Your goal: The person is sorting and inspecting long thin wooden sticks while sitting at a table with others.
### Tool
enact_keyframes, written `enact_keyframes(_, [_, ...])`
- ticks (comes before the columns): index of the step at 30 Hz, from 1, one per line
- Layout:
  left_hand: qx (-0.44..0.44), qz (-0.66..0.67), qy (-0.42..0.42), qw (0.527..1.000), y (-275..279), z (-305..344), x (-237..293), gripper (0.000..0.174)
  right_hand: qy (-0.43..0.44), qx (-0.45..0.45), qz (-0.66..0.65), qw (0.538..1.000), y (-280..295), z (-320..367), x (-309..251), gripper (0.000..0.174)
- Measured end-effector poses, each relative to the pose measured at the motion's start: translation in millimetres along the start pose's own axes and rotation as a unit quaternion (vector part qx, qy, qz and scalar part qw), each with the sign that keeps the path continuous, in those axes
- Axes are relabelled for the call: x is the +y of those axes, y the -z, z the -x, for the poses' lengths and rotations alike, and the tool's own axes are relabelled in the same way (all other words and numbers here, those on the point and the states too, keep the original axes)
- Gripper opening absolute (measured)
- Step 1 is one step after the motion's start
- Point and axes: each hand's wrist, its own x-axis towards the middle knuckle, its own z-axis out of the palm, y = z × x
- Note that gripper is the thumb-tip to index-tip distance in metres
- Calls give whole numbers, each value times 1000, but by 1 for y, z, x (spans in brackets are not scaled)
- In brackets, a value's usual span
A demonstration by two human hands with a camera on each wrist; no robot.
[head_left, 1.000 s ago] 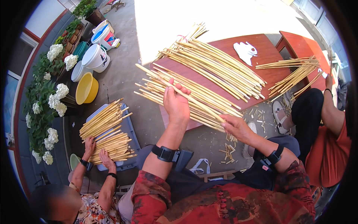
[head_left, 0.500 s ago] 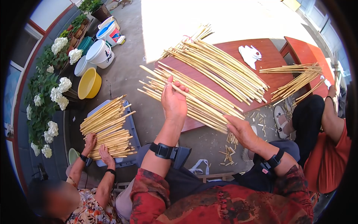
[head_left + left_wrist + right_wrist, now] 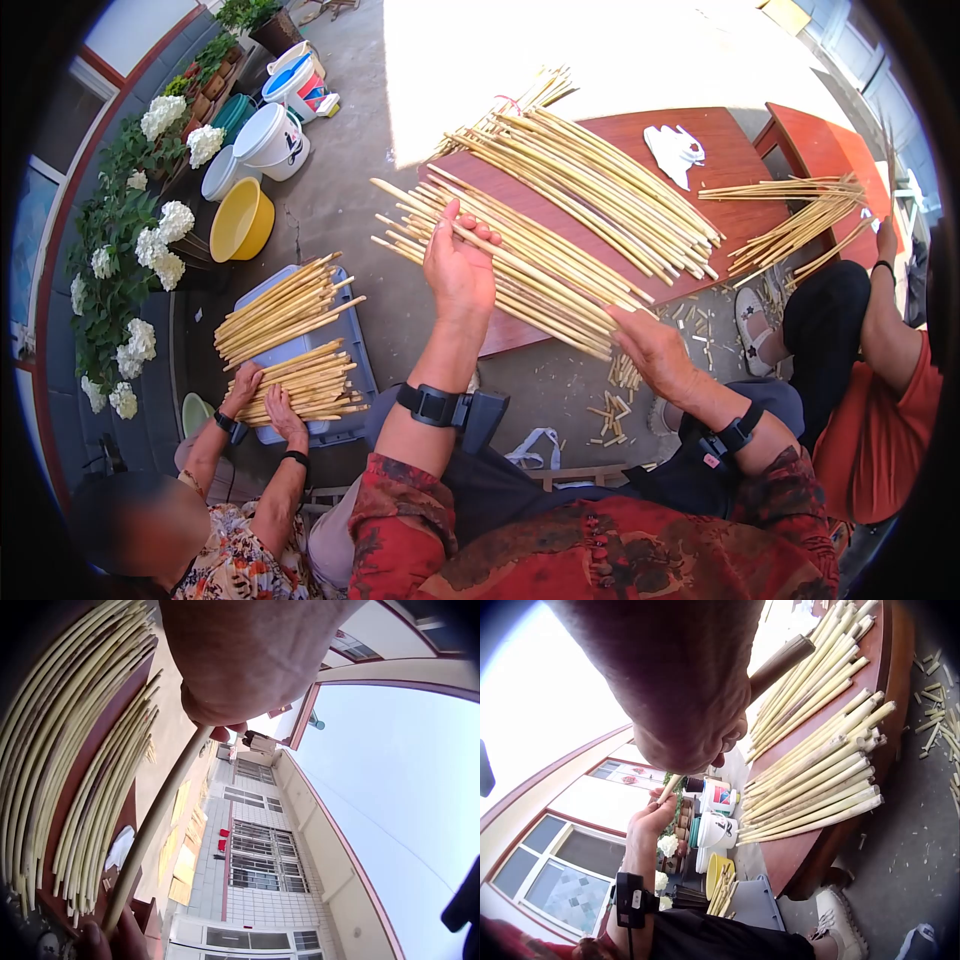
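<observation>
My two hands hold one long pale yellow stick (image 3: 161, 806) at a slant over the table. My left hand (image 3: 460, 265) is palm up, with its fingers curled round the stick toward its far part. Close to the near end, my right hand (image 3: 652, 345) grips it. The stick's brown cut end (image 3: 784, 664) pokes out past the right hand in the right wrist view. Below lies a row of similar sticks (image 3: 560, 312) on the dark red table (image 3: 715, 130). Behind that row a larger spread of sticks (image 3: 600, 190) covers the table.
At left another person's hands (image 3: 287, 415) are on short sticks in a blue-grey tray (image 3: 362, 345). A person in orange (image 3: 880, 415) sits at right by a thin stick bundle (image 3: 800, 215). White gloves (image 3: 674, 152) lie on the table. Cut stubs (image 3: 612, 412) litter the floor.
The head view has shifted a little. My left hand has moved slightly left and my right slightly right, the stick still in both. The gap between the other person's sticks has widened.
</observation>
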Motion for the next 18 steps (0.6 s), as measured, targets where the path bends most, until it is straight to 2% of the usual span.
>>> enact_keyframes(7, [2,15,0,1000,-2,-3,0,34,42,22,107,993,7,-5,-1,38])
enact_keyframes(12, [14,18,-8,1000,-10,2,-9,35,64,51,133,988,8,-11,2,38])
enact_keyframes(18, [46,1,40,998,-11,3,-16,32,66,52,139,987,10,-13,3,38])
